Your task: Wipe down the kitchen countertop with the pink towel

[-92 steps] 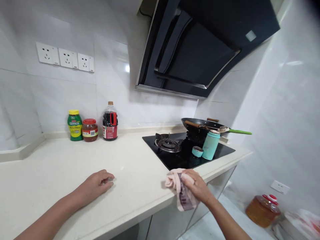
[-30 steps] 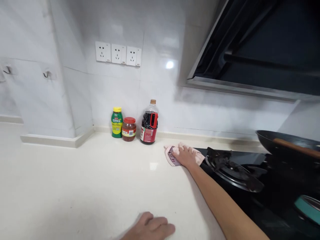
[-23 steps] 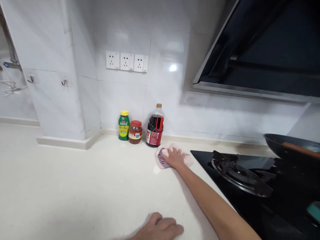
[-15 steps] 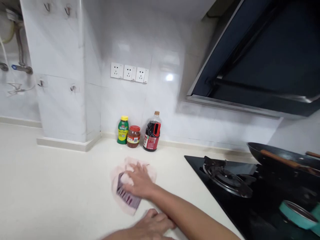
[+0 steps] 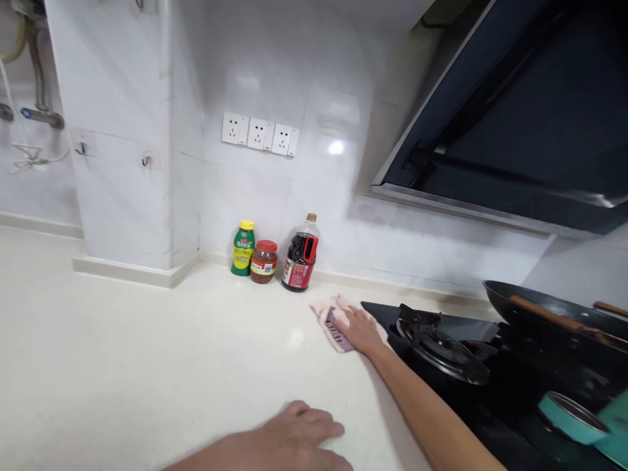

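- Since the frame half a second back, the cloth [image 5: 334, 330] and the right hand [image 5: 360, 330] have moved across the counter [image 5: 147, 353] towards the stove [image 5: 495, 412]; the left hand [image 5: 304, 435] now sits clear of the right forearm.
- The cloth lies bunched on the counter at the stove's left edge, its near end meeting that edge; whether any of it overlaps the glass is hard to tell.
- The right hand lies over the cloth beside the stove, fingers slightly apart and flat; the thumb side is lost in a fold, so whether it pinches any fabric cannot be told.
- The left hand, left of the stove's near part, has loosely spread, bent fingers and holds nothing.
- The cloth looks light, soft and limp, likely easy to slide and not fragile; it may crumple or snag on the stove's rim.
- A flat palm over its middle should serve best, with fingertips catching a fold; a corner alone would probably let the rest trail.
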`<state>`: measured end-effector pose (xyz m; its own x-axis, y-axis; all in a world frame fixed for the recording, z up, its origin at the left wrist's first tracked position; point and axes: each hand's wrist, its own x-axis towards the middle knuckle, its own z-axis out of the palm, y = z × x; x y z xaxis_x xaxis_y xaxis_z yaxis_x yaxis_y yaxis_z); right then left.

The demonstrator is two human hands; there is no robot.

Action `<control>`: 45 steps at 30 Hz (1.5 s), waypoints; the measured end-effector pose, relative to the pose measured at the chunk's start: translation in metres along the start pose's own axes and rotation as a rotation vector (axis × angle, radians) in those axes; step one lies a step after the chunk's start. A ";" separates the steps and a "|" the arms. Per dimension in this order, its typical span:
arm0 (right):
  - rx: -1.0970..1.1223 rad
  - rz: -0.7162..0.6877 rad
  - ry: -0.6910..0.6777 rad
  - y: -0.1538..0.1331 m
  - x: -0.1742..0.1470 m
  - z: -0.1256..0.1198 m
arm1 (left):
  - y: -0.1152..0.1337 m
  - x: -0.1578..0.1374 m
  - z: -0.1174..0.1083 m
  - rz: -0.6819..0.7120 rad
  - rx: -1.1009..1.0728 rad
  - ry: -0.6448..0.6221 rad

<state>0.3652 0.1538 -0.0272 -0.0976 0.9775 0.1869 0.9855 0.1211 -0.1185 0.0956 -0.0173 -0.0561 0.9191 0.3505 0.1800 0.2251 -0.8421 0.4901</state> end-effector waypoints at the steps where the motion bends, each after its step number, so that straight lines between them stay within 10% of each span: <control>1: -0.021 0.036 0.008 0.013 -0.002 0.000 | 0.005 -0.002 -0.005 -0.015 -0.025 -0.007; 8: -0.081 0.042 0.021 0.021 -0.057 0.010 | 0.031 -0.008 -0.028 -0.168 -0.077 0.003; 17: 0.046 -0.169 0.079 0.042 -0.264 -0.010 | 0.045 -0.003 -0.046 -0.151 -0.067 0.095; 21: 0.173 -0.124 0.056 0.050 -0.306 -0.020 | 0.036 0.001 -0.047 -0.219 -0.120 0.217; 38: 0.020 0.169 -0.039 -0.026 -0.104 -0.014 | -0.001 0.012 -0.057 -0.378 -0.048 0.760; 45: 0.110 -0.223 -0.138 -0.131 -0.127 -0.015 | -0.012 0.005 -0.067 -0.396 0.000 0.780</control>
<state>0.2503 0.0111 -0.0211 -0.3360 0.9379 0.0868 0.9173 0.3467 -0.1957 0.0756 0.0220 -0.0044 0.2898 0.7981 0.5283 0.4810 -0.5987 0.6405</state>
